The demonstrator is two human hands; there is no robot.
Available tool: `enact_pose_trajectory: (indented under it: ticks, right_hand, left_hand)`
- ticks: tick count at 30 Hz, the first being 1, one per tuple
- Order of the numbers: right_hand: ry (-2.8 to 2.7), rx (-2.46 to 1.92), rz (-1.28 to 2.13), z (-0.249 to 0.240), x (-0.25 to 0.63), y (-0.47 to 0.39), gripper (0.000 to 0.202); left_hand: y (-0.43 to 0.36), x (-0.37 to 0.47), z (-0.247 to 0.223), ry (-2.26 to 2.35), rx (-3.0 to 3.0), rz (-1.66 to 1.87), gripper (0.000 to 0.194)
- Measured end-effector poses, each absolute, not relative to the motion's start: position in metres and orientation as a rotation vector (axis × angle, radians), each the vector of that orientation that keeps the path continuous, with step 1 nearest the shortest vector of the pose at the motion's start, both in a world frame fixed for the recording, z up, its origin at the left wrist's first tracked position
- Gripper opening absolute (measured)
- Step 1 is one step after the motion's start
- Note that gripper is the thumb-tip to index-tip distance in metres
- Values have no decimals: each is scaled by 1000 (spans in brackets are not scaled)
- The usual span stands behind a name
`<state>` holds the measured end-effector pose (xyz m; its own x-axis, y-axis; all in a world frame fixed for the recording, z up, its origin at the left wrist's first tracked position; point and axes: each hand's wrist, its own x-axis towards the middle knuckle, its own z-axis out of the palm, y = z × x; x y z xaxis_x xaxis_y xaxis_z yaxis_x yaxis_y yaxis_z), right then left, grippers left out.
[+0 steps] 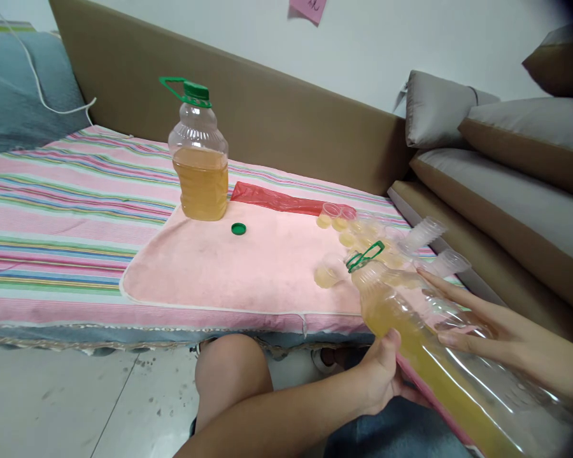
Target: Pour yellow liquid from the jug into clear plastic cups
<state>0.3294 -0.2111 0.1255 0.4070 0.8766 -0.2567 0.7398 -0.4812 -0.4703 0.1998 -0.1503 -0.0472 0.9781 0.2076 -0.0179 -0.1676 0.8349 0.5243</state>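
Observation:
A large clear plastic bottle (405, 318) of yellow liquid lies tilted, its uncapped mouth with a green handle ring (365, 256) pointing left. My left hand (384, 375) grips it from below near the neck end. My right hand (487, 324) is spread against its upper side, fingers lying along the plastic. At the bottle's mouth a small clear plastic cup (328, 273) holds some yellow liquid. Behind the neck stand several more small cups (346, 238) with yellow liquid, partly hidden by the bottle. Stacks of clear cups (424, 233) lie to their right.
A second bottle (201, 181), green-capped and partly full, stands on a pink cloth (181, 273). A loose green cap (239, 229) lies near it. Behind are a red plastic bag (281, 198) and a brown backboard (248, 114). Grey-brown cushions (510, 184) are piled at right.

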Motion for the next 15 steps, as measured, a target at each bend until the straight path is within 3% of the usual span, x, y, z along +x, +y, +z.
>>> enact_pose_trajectory:
  ticks: [8,15]
  right_hand:
    - [-1355,-2355,777,126,327,-209,85]
    - [-1371,-2352,814,127,329,-209,85]
  left_hand:
    - [-150,199,-50,14,537,225,100]
    - [-148,197,-44,37,547,209,109]
